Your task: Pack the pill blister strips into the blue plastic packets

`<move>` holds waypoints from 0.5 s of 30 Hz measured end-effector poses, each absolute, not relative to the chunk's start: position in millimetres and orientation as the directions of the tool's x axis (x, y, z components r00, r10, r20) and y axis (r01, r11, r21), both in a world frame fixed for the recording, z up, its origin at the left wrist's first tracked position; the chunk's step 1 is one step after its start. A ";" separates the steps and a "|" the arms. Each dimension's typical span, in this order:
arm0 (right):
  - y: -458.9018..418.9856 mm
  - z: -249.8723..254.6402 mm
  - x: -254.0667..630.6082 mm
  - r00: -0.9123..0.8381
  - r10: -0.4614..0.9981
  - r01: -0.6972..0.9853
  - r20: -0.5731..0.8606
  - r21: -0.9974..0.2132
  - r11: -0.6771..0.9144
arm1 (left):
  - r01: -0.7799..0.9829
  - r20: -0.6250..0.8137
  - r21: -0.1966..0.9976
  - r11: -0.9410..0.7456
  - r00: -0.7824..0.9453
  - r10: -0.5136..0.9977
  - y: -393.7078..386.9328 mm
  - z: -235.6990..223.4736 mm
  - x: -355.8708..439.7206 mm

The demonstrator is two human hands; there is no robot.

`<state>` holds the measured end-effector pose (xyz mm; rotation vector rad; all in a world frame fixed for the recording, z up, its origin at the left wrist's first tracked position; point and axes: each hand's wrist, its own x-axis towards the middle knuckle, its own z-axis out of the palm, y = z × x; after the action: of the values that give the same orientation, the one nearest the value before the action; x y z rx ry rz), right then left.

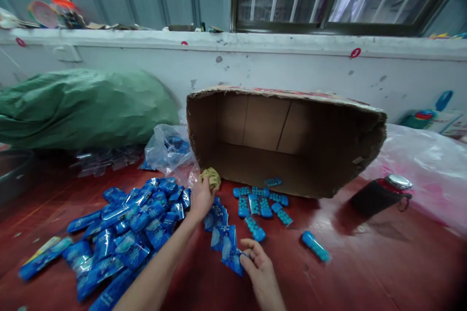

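My left hand point(203, 198) reaches to the near left corner of the cardboard box, its fingers closed on a crumpled yellow-green cloth point(210, 178). Nearer to me, my right hand point(260, 266) pinches the edge of a blue printed packet point(230, 255). That packet lies at the near end of a row of similar blue packets point(218, 216), which runs back towards my left hand. Several small blue cases with lighter dots point(260, 207) lie beyond my right hand, by the box opening. Whether the packets in the row are joined, I cannot tell.
A big heap of filled blue packets point(134, 223) covers the left of the red table point(302, 282). The cardboard box point(270, 121) lies on its side, opening towards me. A dark bottle point(377, 197) stands right, beside pink plastic point(430, 170). A green sack point(83, 107) lies back left.
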<state>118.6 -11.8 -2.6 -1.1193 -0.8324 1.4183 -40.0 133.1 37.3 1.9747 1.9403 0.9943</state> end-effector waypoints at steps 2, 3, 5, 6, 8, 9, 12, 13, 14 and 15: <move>-13.8 0.9 120.4 0.073 0.983 -0.276 -0.170 -0.950 -0.144 | 0.823 0.279 0.558 -0.107 -0.065 0.958 164.4 29.6 -40.8; -14.7 2.5 122.1 0.091 0.982 -0.254 -0.166 -0.957 -0.138 | 0.826 0.253 0.556 -0.098 -0.056 0.966 175.5 25.6 -40.9; -15.6 4.6 126.7 0.120 0.979 -0.221 -0.164 -0.966 -0.135 | 0.822 0.215 0.564 -0.078 -0.055 0.975 189.0 20.6 -41.9; -15.4 4.8 129.3 0.128 0.977 -0.218 -0.169 -0.966 -0.139 | 0.817 0.205 0.573 -0.065 -0.065 0.977 191.8 20.4 -42.8; -14.0 3.9 134.5 0.142 0.973 -0.222 -0.180 -0.964 -0.146 | 0.799 0.208 0.600 -0.046 -0.101 0.973 188.5 24.6 -45.2; -12.9 3.2 136.8 0.154 0.971 -0.221 -0.183 -0.964 -0.146 | 0.788 0.222 0.615 -0.042 -0.122 0.968 181.6 28.1 -46.1; -9.5 2.2 139.9 0.220 0.959 -0.179 -0.177 -0.974 -0.138 | 0.734 0.259 0.676 -0.064 -0.156 0.953 136.1 36.3 -43.4; -9.0 2.6 139.3 0.237 0.958 -0.155 -0.164 -0.979 -0.129 | 0.692 0.237 0.719 -0.070 -0.149 0.960 114.0 36.3 -39.7; -9.0 3.1 137.8 0.247 0.958 -0.128 -0.144 -0.985 -0.116 | 0.540 0.122 0.841 -0.024 -0.147 0.981 90.3 34.6 -34.3; -9.6 3.8 135.3 0.250 0.961 -0.096 -0.117 -0.991 -0.095 | 0.370 -0.055 0.925 0.084 -0.086 0.995 66.7 31.5 -27.7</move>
<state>135.3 -9.6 3.8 -1.3359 -0.9048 1.1296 -27.7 66.7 31.5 1.3928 1.5767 1.0041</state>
